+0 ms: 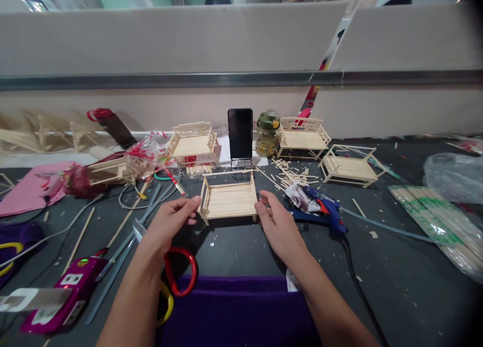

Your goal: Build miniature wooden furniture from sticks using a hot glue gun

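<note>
A small model bench of thin wooden sticks [231,202] stands upright in front of me, with a slatted seat, corner posts and a rail along the back. My left hand [169,221] is closed at its left end, thumb and forefinger against the front post. At the opposite end, my right hand [278,226] grips the right post between thumb and fingers. Under my left forearm lie scissors with red and yellow handles [193,271]. A blue glue gun [332,213] rests to the right of my right hand, beside a crumpled white wrapper [302,197].
Similar stick models [194,142] stand along the back, some at right [350,168]. Between them are a phone on a stand [240,133], a green-lidded bottle [267,136] and loose sticks [292,175]. A magenta device [68,296] lies left; bagged sticks [433,216] lie right.
</note>
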`<state>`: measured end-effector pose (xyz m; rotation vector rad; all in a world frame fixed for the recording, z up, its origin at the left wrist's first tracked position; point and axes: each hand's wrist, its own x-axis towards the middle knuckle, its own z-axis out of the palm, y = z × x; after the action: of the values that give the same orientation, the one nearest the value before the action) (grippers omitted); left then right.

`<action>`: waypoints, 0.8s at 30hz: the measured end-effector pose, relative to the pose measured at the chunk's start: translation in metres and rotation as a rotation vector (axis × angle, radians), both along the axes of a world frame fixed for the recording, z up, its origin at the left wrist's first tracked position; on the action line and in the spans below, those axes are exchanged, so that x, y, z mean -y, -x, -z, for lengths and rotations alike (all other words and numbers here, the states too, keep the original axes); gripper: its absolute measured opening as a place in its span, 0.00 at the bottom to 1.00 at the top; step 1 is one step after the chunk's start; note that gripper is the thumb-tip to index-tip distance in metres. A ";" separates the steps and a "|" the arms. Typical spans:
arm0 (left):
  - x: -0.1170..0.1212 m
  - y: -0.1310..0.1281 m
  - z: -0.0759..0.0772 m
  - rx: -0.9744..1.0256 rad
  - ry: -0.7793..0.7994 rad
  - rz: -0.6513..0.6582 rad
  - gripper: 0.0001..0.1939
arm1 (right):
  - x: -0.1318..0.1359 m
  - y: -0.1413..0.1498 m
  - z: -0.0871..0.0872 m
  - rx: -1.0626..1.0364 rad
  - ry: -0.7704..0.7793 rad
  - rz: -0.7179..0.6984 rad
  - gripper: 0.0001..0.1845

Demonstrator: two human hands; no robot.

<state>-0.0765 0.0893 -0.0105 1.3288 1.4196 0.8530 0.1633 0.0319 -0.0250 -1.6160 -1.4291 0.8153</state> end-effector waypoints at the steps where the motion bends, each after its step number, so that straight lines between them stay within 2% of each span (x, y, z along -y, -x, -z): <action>1: 0.000 0.000 0.000 -0.008 -0.001 0.002 0.23 | 0.000 0.000 0.000 -0.003 -0.004 -0.002 0.24; 14: 0.000 -0.001 -0.001 -0.022 -0.008 0.010 0.22 | -0.001 0.000 0.004 -0.005 -0.005 -0.002 0.25; 24: 0.001 -0.001 -0.002 0.009 0.036 -0.034 0.22 | 0.000 0.000 0.002 -0.007 0.000 -0.005 0.24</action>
<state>-0.0757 0.0885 -0.0083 1.2760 1.4476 0.8512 0.1633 0.0324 -0.0271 -1.6086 -1.4291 0.8227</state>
